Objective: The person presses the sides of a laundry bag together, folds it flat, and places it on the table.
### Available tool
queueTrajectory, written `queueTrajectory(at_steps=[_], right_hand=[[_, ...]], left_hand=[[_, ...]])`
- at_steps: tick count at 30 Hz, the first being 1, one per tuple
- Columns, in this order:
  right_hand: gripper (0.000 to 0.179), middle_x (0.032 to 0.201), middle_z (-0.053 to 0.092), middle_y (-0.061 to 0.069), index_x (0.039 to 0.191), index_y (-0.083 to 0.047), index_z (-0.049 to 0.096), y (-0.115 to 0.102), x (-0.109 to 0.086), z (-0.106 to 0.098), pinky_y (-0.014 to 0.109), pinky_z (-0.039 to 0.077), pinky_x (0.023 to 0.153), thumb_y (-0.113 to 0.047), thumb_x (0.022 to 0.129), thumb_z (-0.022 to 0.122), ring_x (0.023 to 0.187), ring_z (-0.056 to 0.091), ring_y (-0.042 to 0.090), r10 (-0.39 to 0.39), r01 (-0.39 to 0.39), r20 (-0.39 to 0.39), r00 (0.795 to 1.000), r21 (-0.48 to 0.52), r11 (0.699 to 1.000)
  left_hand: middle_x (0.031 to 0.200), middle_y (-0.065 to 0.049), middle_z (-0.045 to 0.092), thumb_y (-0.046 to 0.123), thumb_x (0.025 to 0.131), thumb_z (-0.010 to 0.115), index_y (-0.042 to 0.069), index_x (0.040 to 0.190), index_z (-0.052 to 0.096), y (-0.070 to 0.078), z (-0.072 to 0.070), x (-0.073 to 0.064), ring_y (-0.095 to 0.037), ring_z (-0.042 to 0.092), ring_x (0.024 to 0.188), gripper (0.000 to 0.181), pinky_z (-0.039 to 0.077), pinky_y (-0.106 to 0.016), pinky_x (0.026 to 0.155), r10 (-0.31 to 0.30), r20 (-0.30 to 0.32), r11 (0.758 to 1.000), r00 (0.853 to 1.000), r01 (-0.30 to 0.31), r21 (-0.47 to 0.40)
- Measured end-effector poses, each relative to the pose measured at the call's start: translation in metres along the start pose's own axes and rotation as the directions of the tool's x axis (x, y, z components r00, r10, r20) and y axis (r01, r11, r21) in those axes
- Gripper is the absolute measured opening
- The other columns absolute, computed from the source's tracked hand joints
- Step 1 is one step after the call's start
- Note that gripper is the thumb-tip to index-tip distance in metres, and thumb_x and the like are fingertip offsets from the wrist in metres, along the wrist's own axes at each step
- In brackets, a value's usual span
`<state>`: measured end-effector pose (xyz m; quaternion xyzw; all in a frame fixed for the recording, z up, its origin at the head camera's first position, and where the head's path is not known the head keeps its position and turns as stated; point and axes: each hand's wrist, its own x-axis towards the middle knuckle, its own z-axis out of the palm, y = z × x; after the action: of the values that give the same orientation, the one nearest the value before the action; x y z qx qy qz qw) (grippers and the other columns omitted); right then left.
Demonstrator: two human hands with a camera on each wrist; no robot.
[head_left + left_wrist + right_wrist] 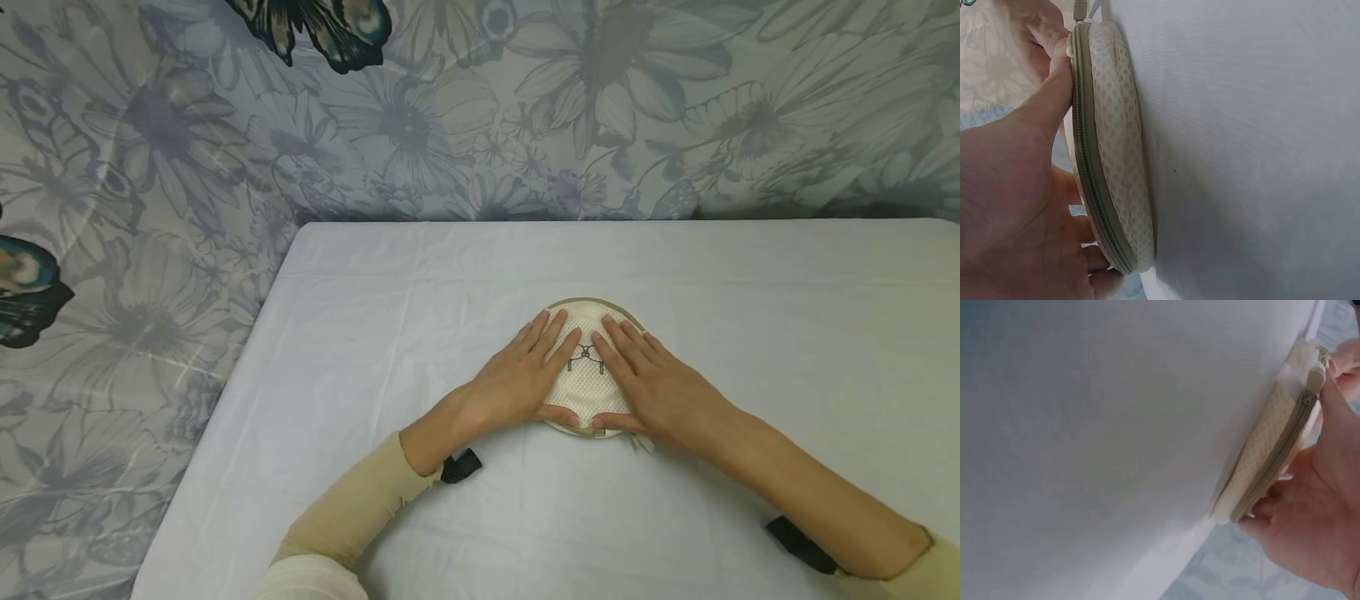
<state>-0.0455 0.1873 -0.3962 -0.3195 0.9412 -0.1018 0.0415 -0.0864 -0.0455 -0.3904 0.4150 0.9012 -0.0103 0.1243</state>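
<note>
A round cream mesh zippered pouch (588,392) lies flat on the white table, with a dark line drawing on its top. My left hand (517,375) rests on its left side, fingers straight and thumb at the near edge. From the other side my right hand (663,387) rests on it the same way, fingers pointing inward and away. Both thumbs lie near the front rim. In the left wrist view the olive zipper (1094,162) runs round the pouch's side above a puffy mesh wall (1119,144). The right wrist view shows the zipper pull (1315,380) beside the thumb.
The white-covered table (420,292) ends at a back edge and a slanting left edge. Behind and to the left hangs grey floral cloth (405,125) with dark butterfly prints (322,29). Black straps (461,465) show at both wrists.
</note>
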Motion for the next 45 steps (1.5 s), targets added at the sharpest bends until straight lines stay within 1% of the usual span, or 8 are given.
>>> queueTrajectory(at_steps=[5, 11, 17, 24, 29, 35, 41, 45], right_hand=[[0.101, 0.162, 0.011, 0.027, 0.155, 0.005, 0.021, 0.0007, 0.0007, 0.0028, 0.057, 0.024, 0.115, -0.06, 0.09, 0.063, 0.147, 0.017, 0.045, -0.009, 0.009, 0.005, 1.0, -0.028, 1.0], [0.1, 0.161, 0.011, 0.028, 0.155, 0.006, 0.021, 0.0003, 0.0014, 0.0024, 0.06, 0.025, 0.114, -0.059, 0.091, 0.061, 0.147, 0.017, 0.046, -0.016, 0.016, 0.021, 1.0, -0.026, 1.0], [0.099, 0.161, 0.01, 0.029, 0.155, 0.006, 0.02, -0.001, 0.0026, 0.0019, 0.06, 0.023, 0.114, -0.06, 0.092, 0.06, 0.147, 0.016, 0.047, 0.0, 0.001, 0.056, 0.998, -0.013, 1.0], [0.099, 0.161, 0.01, 0.029, 0.155, 0.006, 0.02, -0.0012, 0.0042, 0.0033, 0.059, 0.023, 0.114, -0.059, 0.092, 0.06, 0.147, 0.017, 0.046, -0.007, 0.008, 0.033, 0.999, -0.025, 1.0], [0.101, 0.162, 0.01, 0.028, 0.155, 0.006, 0.02, -0.0031, 0.0017, 0.0041, 0.059, 0.023, 0.114, -0.06, 0.091, 0.061, 0.147, 0.016, 0.047, 0.004, -0.003, 0.033, 0.999, -0.02, 1.0], [0.102, 0.162, 0.01, 0.027, 0.155, 0.004, 0.02, -0.0049, -0.0003, 0.002, 0.058, 0.023, 0.115, -0.062, 0.09, 0.061, 0.147, 0.017, 0.046, 0.008, -0.007, 0.016, 1.0, -0.022, 1.0], [0.102, 0.162, 0.012, 0.026, 0.155, 0.004, 0.022, -0.0044, 0.0, -0.0025, 0.057, 0.024, 0.115, -0.063, 0.089, 0.062, 0.147, 0.018, 0.044, 0.019, -0.019, 0.006, 1.0, -0.026, 0.999], [0.104, 0.163, 0.011, 0.023, 0.157, 0.0, 0.02, -0.0036, -0.0001, -0.0056, 0.056, 0.025, 0.115, -0.069, 0.089, 0.057, 0.149, 0.015, 0.042, 0.048, -0.048, 0.037, 0.998, 0.001, 0.999]], left_hand=[[0.163, -0.023, -0.008, 0.072, 0.086, 0.05, 0.005, 0.159, 0.004, 0.0023, 0.0012, 0.0002, -0.04, -0.007, 0.15, 0.109, 0.009, -0.046, 0.121, -0.01, 0.013, 1.0, 1.0, 0.01, 0.009], [0.164, -0.02, -0.009, 0.074, 0.087, 0.046, 0.006, 0.16, 0.002, 0.0022, 0.0025, 0.0013, -0.038, -0.009, 0.15, 0.109, 0.007, -0.044, 0.121, -0.024, 0.033, 0.999, 0.999, 0.023, 0.034], [0.164, -0.019, -0.01, 0.075, 0.087, 0.044, 0.007, 0.16, 0.0, 0.0011, 0.0039, 0.0016, -0.036, -0.01, 0.15, 0.109, 0.006, -0.044, 0.122, -0.027, 0.051, 0.998, 0.998, 0.024, 0.05], [0.164, -0.019, -0.012, 0.076, 0.087, 0.042, 0.007, 0.159, -0.002, 0.0, 0.0057, 0.002, -0.036, -0.012, 0.15, 0.109, 0.005, -0.043, 0.122, -0.036, 0.054, 0.997, 0.998, 0.032, 0.074], [0.163, -0.02, -0.012, 0.076, 0.087, 0.042, 0.006, 0.159, -0.001, 0.0019, 0.0076, 0.0002, -0.036, -0.012, 0.15, 0.11, 0.005, -0.044, 0.122, -0.026, 0.037, 0.995, 0.999, 0.023, 0.093], [0.164, -0.02, -0.01, 0.078, 0.085, 0.043, 0.006, 0.159, 0.0, 0.0036, 0.0055, -0.0028, -0.036, -0.01, 0.15, 0.112, 0.006, -0.044, 0.122, -0.027, 0.015, 0.994, 1.0, 0.025, 0.106], [0.164, -0.02, -0.007, 0.077, 0.086, 0.044, 0.006, 0.159, 0.001, 0.001, 0.0027, -0.0042, -0.037, -0.008, 0.151, 0.111, 0.008, -0.043, 0.122, 0.003, -0.023, 0.997, 1.0, -0.001, 0.083], [0.165, -0.018, -0.008, 0.075, 0.086, 0.047, 0.009, 0.16, 0.001, -0.0018, 0.0005, -0.0055, -0.036, -0.009, 0.151, 0.109, 0.007, -0.043, 0.122, 0.013, -0.028, 1.0, 1.0, -0.012, 0.008]])
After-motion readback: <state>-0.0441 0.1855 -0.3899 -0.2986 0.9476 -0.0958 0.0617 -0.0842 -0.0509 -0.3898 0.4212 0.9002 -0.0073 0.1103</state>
